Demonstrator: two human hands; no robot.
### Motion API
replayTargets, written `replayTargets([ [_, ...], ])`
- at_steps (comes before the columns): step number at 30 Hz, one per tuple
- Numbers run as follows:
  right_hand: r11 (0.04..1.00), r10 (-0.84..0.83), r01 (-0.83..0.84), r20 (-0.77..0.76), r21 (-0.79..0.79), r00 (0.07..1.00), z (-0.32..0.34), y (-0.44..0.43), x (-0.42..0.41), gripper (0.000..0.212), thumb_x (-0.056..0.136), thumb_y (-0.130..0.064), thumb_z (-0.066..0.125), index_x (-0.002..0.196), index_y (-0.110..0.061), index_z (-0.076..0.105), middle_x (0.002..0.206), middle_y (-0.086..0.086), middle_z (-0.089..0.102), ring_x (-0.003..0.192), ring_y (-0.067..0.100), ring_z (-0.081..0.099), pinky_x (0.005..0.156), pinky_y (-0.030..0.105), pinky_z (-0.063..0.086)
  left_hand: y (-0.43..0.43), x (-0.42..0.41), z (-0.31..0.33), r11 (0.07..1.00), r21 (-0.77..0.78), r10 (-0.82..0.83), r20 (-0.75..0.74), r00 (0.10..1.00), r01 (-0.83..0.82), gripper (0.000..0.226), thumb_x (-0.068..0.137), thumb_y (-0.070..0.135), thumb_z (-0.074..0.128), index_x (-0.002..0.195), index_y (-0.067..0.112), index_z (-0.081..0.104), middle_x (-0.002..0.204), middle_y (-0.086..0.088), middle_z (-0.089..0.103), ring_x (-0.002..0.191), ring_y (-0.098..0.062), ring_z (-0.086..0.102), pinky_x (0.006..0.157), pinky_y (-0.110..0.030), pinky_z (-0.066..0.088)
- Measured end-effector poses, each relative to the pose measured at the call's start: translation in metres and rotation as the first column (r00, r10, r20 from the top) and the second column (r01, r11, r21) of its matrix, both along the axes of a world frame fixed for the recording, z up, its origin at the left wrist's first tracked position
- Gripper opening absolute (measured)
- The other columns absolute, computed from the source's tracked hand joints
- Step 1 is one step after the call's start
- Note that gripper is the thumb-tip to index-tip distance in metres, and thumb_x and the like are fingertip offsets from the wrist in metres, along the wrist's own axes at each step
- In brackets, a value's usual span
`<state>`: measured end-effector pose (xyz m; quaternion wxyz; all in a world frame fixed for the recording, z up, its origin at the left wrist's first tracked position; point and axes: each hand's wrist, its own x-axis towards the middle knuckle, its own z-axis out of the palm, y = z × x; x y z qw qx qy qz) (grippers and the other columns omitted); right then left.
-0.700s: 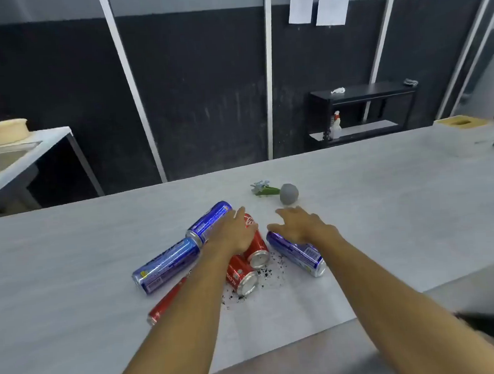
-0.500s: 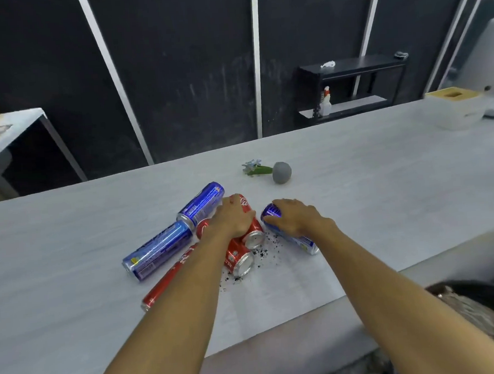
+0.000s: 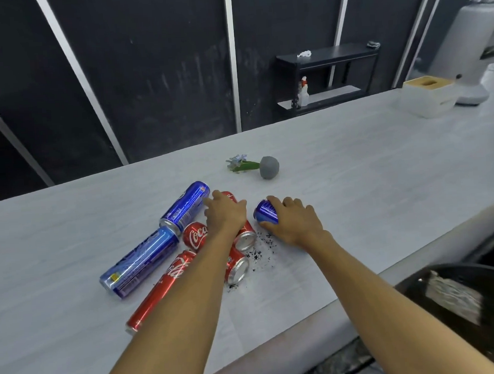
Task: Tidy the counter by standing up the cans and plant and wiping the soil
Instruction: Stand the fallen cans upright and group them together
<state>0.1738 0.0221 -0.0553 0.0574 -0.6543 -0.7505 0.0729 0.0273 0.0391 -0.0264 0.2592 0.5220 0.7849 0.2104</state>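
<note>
**Only the Coca-Cola name is readable, on two red cans on the tabletop (image 3: 356, 194).**

The short red can (image 3: 195, 236) shows the white word "Coca" on its side; the rest of the name turns out of sight. Along the slim red can (image 3: 159, 290) runs the same white Coca-Cola script, partly covered by the left forearm. The far long blue can (image 3: 187, 205) and the near long blue can (image 3: 140, 262) carry fine white print, the near one also a small yellow patch, all too small to read. On the third red can (image 3: 244, 234), which the left hand (image 3: 225, 214) holds, and the short blue can (image 3: 266, 211), which the right hand (image 3: 293, 224) grips, I make out no letters.
</note>
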Motion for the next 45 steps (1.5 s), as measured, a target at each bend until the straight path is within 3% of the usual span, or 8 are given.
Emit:
replayTargets([
  [5,1.000,-0.021,0.021,0.000,0.013,1.000,-0.002,0.005,0.003,0.068,0.090,-0.063,0.041,0.143,-0.021,0.029,0.138,0.009,0.045,0.123,0.027,0.043,0.096,0.044,0.041,0.007,0.002,-0.004,0.998,-0.016,0.060,0.031,0.998,-0.059,0.083,0.091,0.040,0.061,0.149,0.010,0.011,0.151,-0.020,0.028,0.134,-0.035,0.038,0.101,-0.045,0.042],
  [12,1.000,-0.005,0.008,-0.098,0.027,0.995,-0.003,0.020,0.013,0.067,0.089,-0.064,0.044,0.138,-0.020,0.035,0.129,0.008,0.051,0.114,0.025,0.049,0.088,0.040,0.047,0.018,0.007,0.002,0.995,0.026,0.092,0.124,0.988,-0.095,0.083,0.086,0.036,0.068,0.147,0.008,0.020,0.146,-0.018,0.036,0.129,-0.033,0.045,0.099,-0.044,0.044],
  [16,0.997,-0.020,0.037,-0.244,0.067,0.970,0.000,0.032,0.020,0.067,0.089,-0.062,0.047,0.138,-0.018,0.034,0.125,0.010,0.052,0.109,0.025,0.051,0.085,0.040,0.050,0.024,0.013,0.012,0.991,0.103,0.072,0.142,0.987,-0.087,0.079,0.084,0.037,0.071,0.143,0.009,0.028,0.142,-0.015,0.039,0.126,-0.032,0.047,0.097,-0.045,0.045],
  [20,0.994,-0.005,0.049,-0.397,0.101,0.918,0.006,0.045,0.027,0.071,0.088,-0.059,0.051,0.140,-0.016,0.032,0.127,0.009,0.050,0.109,0.022,0.052,0.080,0.029,0.048,0.030,0.020,0.025,0.982,0.165,0.057,0.179,0.982,-0.087,0.079,0.083,0.036,0.072,0.143,0.012,0.027,0.141,-0.014,0.041,0.125,-0.030,0.048,0.098,-0.046,0.046],
  [28,0.969,0.002,0.156,-0.637,0.191,0.771,0.023,0.069,0.047,0.064,0.087,-0.051,0.060,0.135,-0.015,0.037,0.119,0.007,0.050,0.098,0.016,0.052,0.074,0.025,0.043,0.045,0.046,0.033,0.941,0.327,-0.048,0.389,0.920,-0.089,0.077,0.076,0.029,0.080,0.138,0.017,0.037,0.133,-0.007,0.051,0.118,-0.023,0.054,0.098,-0.041,0.049],
  [33,0.952,-0.025,0.227,-0.683,0.207,0.730,0.023,0.087,0.068,0.069,0.085,-0.049,0.062,0.139,-0.015,0.035,0.128,0.008,0.048,0.106,0.013,0.049,0.082,0.024,0.043,0.057,0.074,0.026,0.918,0.396,-0.126,0.386,0.914,-0.040,0.081,0.076,0.030,0.080,0.141,0.020,0.033,0.139,-0.005,0.044,0.126,-0.022,0.046,0.102,-0.043,0.046],
  [38,0.941,-0.036,0.273,-0.743,0.201,0.668,0.015,0.101,0.093,0.070,0.084,-0.041,0.067,0.141,-0.016,0.033,0.136,0.007,0.047,0.122,0.022,0.050,0.096,0.037,0.048,0.071,0.099,0.017,0.895,0.445,-0.192,0.387,0.902,-0.001,0.080,0.076,0.022,0.080,0.140,0.020,0.033,0.141,-0.004,0.042,0.129,-0.021,0.043,0.101,-0.040,0.044],
  [45,0.913,0.038,0.302,-0.792,0.276,0.610,0.009,0.121,0.119,0.069,0.082,-0.032,0.071,0.139,-0.015,0.037,0.135,0.005,0.048,0.120,0.016,0.048,0.096,0.025,0.044,0.095,0.129,0.003,0.879,0.476,-0.218,0.357,0.908,0.024,0.081,0.073,0.020,0.083,0.139,0.021,0.037,0.139,-0.003,0.045,0.130,-0.021,0.043,0.103,-0.039,0.044],
])
